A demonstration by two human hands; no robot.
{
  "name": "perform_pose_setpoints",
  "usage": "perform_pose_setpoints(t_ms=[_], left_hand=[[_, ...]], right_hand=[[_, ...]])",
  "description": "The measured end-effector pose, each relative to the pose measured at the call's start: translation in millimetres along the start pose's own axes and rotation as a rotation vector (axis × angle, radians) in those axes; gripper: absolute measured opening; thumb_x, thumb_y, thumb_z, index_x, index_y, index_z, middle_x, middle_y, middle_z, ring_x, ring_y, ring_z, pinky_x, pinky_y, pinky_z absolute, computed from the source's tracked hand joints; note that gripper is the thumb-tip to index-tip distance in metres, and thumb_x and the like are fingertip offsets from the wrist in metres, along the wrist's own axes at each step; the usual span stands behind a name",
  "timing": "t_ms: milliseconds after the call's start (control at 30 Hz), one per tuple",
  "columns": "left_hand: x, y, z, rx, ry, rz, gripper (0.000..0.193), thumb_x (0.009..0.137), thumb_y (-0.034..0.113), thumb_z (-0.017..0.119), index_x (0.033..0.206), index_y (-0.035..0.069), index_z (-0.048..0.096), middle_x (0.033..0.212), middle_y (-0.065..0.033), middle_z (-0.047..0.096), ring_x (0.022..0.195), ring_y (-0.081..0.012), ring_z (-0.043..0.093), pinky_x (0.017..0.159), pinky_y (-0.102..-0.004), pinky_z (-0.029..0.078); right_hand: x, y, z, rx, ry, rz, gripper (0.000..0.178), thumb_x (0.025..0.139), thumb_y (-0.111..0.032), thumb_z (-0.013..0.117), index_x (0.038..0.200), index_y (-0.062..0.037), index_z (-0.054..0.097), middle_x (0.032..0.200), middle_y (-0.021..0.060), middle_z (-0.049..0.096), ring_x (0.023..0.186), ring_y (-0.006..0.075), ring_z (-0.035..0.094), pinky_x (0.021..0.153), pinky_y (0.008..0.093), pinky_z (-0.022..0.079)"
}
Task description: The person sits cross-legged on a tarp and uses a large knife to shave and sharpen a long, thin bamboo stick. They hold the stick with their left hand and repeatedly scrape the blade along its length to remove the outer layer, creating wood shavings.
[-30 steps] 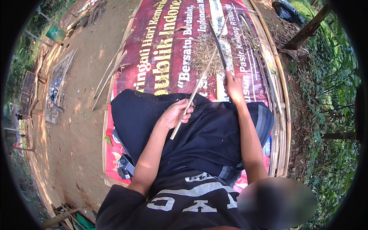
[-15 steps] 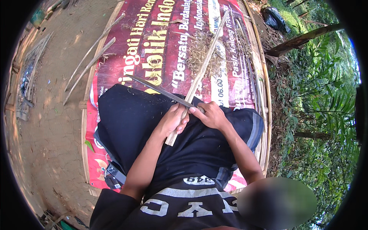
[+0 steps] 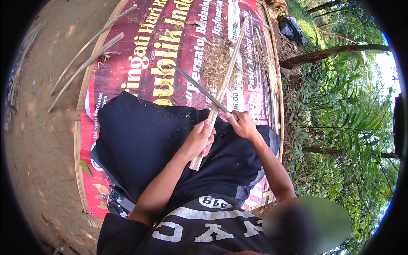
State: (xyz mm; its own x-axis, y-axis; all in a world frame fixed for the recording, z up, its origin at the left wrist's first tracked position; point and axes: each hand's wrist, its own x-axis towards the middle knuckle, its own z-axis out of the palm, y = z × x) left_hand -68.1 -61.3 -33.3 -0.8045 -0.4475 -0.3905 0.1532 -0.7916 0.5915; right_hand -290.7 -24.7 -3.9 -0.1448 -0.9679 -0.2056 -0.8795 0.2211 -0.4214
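My left hand (image 3: 199,139) is wrapped round the lower part of a long pale bamboo strip (image 3: 226,77). The strip slants up and away to the right, its near end sticking out below my fist over my lap. In my right hand (image 3: 243,124) is the handle of a long knife (image 3: 197,86), mostly hidden by the fingers. Its grey blade crosses the strip a little above my left hand, touching it or nearly so, with the tip toward the far left. Curly shavings (image 3: 216,63) lie beside the strip.
I sit on a bamboo platform covered by a red printed banner (image 3: 123,63). Two thin sticks (image 3: 87,61) lean over its left edge. A small dark device (image 3: 117,202) lies by my left side. Bare ground is at left; plants and a black bag (image 3: 291,29) at right.
The knife has moved away from me along the strip, from right at my left hand to farther up. My right hand has gone outward with it. The view has shifted slightly.
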Motion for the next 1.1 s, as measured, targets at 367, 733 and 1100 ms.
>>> perform_pose_setpoints(t_ms=[367,733,1100], left_hand=[[3.3,-10.9,5.0,-0.019,-0.02,0.029,0.042,0.109,0.04,0.028,0.096,0.003,0.044,0.059,0.0017,0.036,0.034,-0.0061,0.032,0.029,-0.0241,0.03],[14.3,-25.6,11.1,-0.002,0.001,0.05,0.044,0.109,0.044,0.03,0.097,0.004,0.044,0.059,0.0024,0.036,0.034,-0.0055,0.031,0.03,-0.0239,0.03],[-0.8,-18.4,6.3,0.042,0.022,0.057,0.04,0.109,0.04,0.031,0.096,0.004,0.043,0.061,0.0006,0.038,0.036,-0.0068,0.033,0.031,-0.0249,0.031]], right_hand=[[19.1,36.7,-13.2,-0.107,-0.008,0.05,0.057,0.096,-0.052,0.055,0.079,0.0013,0.066,0.061,0.0243,0.058,0.062,0.044,0.061,0.062,0.0497,0.049],[26.6,83.6,-3.1,-0.065,0.047,-0.091,0.059,0.097,-0.052,0.053,0.079,0.0032,0.065,0.057,0.0236,0.055,0.058,0.0438,0.058,0.059,0.0491,0.048],[23.9,111.0,4.4,-0.219,0.186,-0.197,0.054,0.095,-0.052,0.058,0.082,-0.0008,0.065,0.06,0.0198,0.057,0.059,0.0379,0.061,0.057,0.05,0.047]])
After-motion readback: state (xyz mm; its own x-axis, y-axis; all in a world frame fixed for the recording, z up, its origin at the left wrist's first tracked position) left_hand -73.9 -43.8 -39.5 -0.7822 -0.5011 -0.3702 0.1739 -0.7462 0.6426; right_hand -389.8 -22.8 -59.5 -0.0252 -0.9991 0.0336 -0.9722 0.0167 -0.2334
